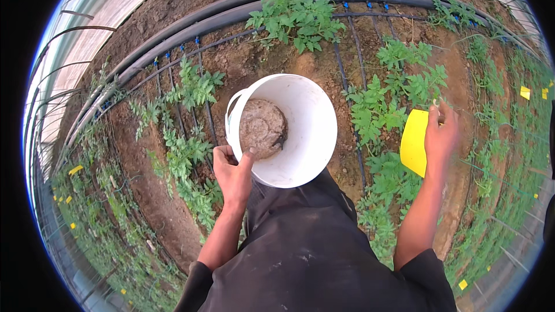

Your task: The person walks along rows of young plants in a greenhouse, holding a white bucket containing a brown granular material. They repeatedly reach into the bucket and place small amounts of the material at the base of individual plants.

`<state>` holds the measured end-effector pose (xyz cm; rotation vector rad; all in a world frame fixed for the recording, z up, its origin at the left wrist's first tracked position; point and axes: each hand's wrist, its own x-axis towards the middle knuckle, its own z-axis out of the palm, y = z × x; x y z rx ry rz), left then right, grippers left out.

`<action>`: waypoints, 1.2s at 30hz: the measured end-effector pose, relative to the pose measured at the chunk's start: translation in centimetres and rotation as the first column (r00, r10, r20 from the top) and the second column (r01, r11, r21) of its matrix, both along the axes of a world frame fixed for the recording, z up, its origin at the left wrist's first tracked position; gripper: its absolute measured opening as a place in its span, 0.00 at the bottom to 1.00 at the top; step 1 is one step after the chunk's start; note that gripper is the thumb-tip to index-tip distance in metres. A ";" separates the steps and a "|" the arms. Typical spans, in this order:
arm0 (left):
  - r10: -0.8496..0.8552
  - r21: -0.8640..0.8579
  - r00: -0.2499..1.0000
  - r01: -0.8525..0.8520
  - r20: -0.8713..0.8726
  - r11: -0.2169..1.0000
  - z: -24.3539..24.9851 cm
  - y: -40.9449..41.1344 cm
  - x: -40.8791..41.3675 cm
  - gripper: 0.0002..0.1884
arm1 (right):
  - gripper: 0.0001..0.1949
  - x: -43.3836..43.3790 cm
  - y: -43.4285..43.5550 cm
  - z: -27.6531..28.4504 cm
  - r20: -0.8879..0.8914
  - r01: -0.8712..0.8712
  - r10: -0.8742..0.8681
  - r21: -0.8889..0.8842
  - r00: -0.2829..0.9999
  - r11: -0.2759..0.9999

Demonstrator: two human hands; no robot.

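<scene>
My left hand [234, 171] grips the near-left rim of a white plastic bucket [308, 130], thumb inside and fingers outside. The bucket tilts so that I look into it, and its handle [232, 106] hangs at the left. Inside rests a brown, rounded mass [262, 128] of unclear material, with a dark notch at its edge. My right hand [440, 132] is raised at the right over tomato plants [377, 108], thumb and fingertips close together near a small pale loop. A yellow card [414, 143] lies partly behind this hand; whether the fingers hold it is unclear.
Thick black pipes [234, 13] cross the far end of the beds, with thin drip lines [360, 52] running from blue valves [345, 5]. Green twine [498, 177] stretches at the right. Bare soil [147, 199] separates plant rows, and curved greenhouse ribs [73, 30] stand at the left.
</scene>
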<state>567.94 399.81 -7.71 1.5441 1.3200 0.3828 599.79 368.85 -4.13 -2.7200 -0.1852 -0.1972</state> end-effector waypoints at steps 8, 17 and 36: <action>0.332 -0.144 0.928 -0.310 0.169 0.940 -0.7 -3.5 -6.7 0.17 | 0.16 -14.4 11.8 -1.6 -0.303 -0.552 0.669 0.391 0.679 0.736; 0.583 -0.183 0.783 -0.554 0.216 0.812 0.4 -14.0 -21.4 0.19 | 0.16 -29.6 15.9 -5.3 -0.430 -0.984 0.901 0.132 0.052 0.120; 0.672 -0.050 0.722 -0.675 0.166 0.737 5.4 -23.8 -39.6 0.17 | 0.21 -56.8 11.8 -14.5 -0.606 -0.714 0.499 0.169 -0.619 -0.679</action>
